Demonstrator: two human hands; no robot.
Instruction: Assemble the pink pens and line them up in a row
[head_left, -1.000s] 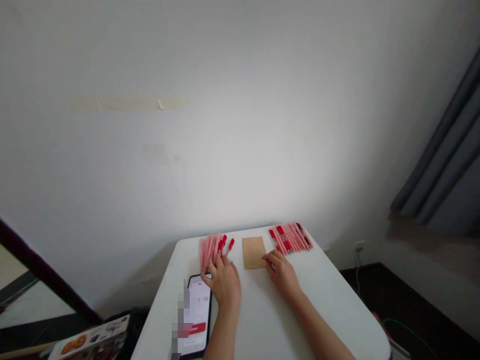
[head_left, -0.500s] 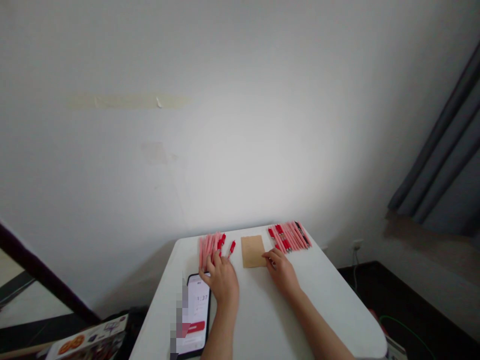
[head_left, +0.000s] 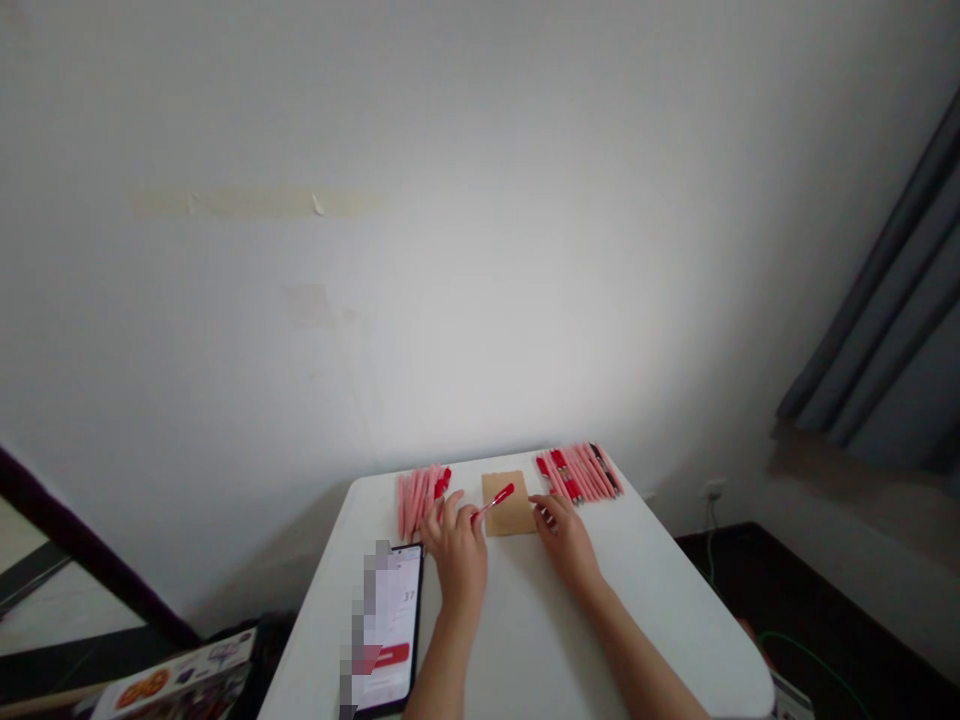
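My left hand (head_left: 456,550) pinches a red-capped pink pen (head_left: 493,501), lifting it so its capped end points over the brown paper card (head_left: 508,503). To its left lies a row of several pink pens (head_left: 420,492) on the white table (head_left: 525,640). My right hand (head_left: 564,538) rests on the table at the card's right edge, fingers curled and touching it. Behind it lies a second row of pink and red pens (head_left: 579,472).
A phone (head_left: 391,628) with a lit screen lies by my left forearm near the table's left edge. A printed box (head_left: 176,680) sits on the floor at lower left. Grey curtains (head_left: 892,340) hang on the right; a wall stands just behind the table.
My left hand has picked one pen out of the left row and swung it right, over the brown card. My right hand has stayed at the card's edge.
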